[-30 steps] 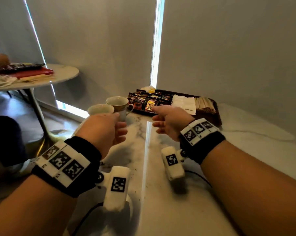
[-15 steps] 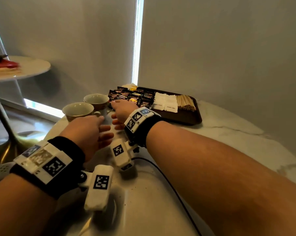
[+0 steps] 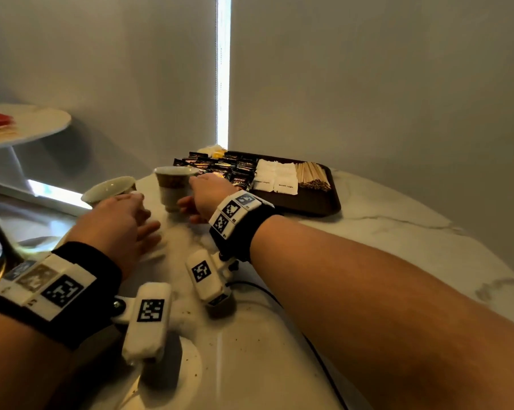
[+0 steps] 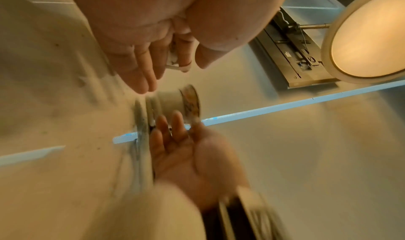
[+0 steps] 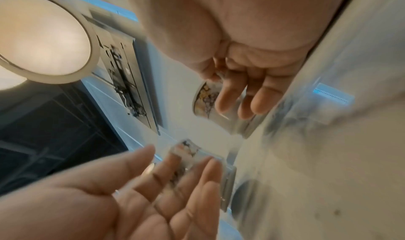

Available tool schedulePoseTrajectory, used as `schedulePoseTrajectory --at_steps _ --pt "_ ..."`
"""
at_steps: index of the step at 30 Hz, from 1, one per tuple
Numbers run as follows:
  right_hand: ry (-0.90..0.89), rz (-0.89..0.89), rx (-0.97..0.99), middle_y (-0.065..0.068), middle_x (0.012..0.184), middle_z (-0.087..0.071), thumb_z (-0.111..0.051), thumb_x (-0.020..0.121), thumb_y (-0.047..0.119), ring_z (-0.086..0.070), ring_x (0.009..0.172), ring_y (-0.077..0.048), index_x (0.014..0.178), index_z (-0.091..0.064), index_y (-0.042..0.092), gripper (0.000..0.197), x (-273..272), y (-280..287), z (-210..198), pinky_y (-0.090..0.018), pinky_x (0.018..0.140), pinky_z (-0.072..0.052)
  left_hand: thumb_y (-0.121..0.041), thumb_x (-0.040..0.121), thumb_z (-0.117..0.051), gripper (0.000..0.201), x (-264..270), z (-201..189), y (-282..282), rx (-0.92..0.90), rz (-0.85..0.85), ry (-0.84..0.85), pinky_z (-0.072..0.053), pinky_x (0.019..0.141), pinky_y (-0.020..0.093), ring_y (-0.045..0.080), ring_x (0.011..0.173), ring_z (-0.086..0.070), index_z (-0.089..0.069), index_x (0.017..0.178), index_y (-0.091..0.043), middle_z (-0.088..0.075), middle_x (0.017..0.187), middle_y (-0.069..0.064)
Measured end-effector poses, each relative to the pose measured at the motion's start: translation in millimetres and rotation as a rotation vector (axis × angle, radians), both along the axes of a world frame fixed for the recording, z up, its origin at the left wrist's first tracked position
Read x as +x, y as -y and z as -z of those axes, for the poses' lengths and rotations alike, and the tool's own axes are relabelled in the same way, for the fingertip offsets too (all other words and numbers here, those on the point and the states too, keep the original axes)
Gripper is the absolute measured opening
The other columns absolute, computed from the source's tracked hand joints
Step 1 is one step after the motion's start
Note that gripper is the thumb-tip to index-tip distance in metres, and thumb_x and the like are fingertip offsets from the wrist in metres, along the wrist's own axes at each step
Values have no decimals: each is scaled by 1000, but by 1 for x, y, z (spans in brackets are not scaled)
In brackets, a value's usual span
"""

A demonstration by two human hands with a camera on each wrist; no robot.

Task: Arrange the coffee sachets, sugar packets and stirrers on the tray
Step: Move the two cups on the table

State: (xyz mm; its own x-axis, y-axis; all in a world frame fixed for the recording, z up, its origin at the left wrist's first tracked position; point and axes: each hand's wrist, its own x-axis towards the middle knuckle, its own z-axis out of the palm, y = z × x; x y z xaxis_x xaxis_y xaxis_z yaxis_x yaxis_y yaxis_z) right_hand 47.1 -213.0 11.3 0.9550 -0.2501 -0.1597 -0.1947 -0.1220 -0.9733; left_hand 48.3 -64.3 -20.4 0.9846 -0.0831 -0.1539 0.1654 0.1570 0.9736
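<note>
Two cups on the marble table [image 3: 368,238]: left cup [image 3: 109,188] and right cup [image 3: 175,184], both with a patterned band below the rim. One dark tray [image 3: 315,202] sits at the far side of the table, just beyond the right cup. On it: a block of dark coffee sachets [image 3: 229,168] (too many and too overlapped to count; one reads "SUPREMO"), white sugar packets [image 3: 276,176] in two columns, front two with small print that is not legible, and one bundle of wooden stirrers [image 3: 312,173] at the right end.

Left hand [image 3: 116,223] is beside the left cup, fingers fairly straight and spread, gripping nothing. Right hand [image 3: 208,193] is against the right cup, fingers loosely extended beside it; a firm hold is not shown (wrist views blurred).
</note>
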Motion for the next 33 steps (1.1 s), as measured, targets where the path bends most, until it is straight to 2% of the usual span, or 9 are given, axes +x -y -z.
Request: schedulePoseTrajectory --at_steps 3,6,8,11,14,17,20,27,33 --pt "93 111 141 -9 89 -71 -41 107 29 -69 83 -24 134 -49 17 31 -30 42 -10 -42 80 -59 -27 103 -48 15 5 -16 9 -47 -32 -36 -51 72 35 16 83 -62 -61 107 -20 -63 100 5" --pt "182 252 240 -8 89 -73 -44 105 31 -70 83 -23 125 -54 18 26 -69 98 -15 -37 70 -59 -29 103 -52 21 5 -37 23 -54 25 27 -52 73 39 17 101 -65 -61 121 -24 -70 108 3" --pt "230 368 273 -7 83 -72 -44 106 31 -70 79 -23 119 -54 16 22 -97 139 -17 -33 63 -55 -29 105 -52 23 2 -49 44 -63 72 103 -54 79 42 16 99 -66 -58 126 -23 -70 102 1" --pt "240 539 234 -8 85 -70 -43 106 32 -68 82 -22 116 -55 18 21 -136 198 -13 -36 68 -54 -20 107 -49 9 -13 -71 89 -75 199 207 -54 73 27 9 89 -66 -57 111 -22 -65 88 -3" --pt "243 692 237 -6 83 -68 -45 104 33 -67 78 -20 115 -58 23 20 -165 246 1 -34 64 -53 -28 102 -60 5 -31 -80 145 -73 298 192 -53 69 36 20 91 -68 -61 97 -27 -74 83 0" --pt "249 798 279 -7 82 -70 -48 102 33 -66 72 -19 115 -60 24 20 -184 278 19 -34 62 -51 -28 100 -63 2 -48 -73 200 -98 395 160 -54 70 38 21 91 -72 -63 99 -26 -77 101 7" --pt "268 843 369 -7 79 -68 -49 102 32 -65 68 -20 110 -61 24 17 -194 296 31 -33 61 -50 -27 101 -61 10 -64 -59 246 -71 497 134 -54 69 36 23 95 -71 -64 107 -20 -75 109 10" --pt "221 822 413 -8 79 -64 -49 102 31 -60 64 -20 107 -62 20 17 -190 312 44 -28 51 -47 -23 104 -57 13 -79 -23 315 39 535 99 -54 65 35 21 72 -67 -60 92 -18 -69 82 8" --pt "158 767 295 -8 81 -66 -46 103 29 -62 70 -23 111 -61 16 21 -186 324 43 -33 54 -49 -26 103 -58 9 -86 -11 342 152 551 61 -56 71 36 24 86 -71 -62 105 -18 -71 99 11"
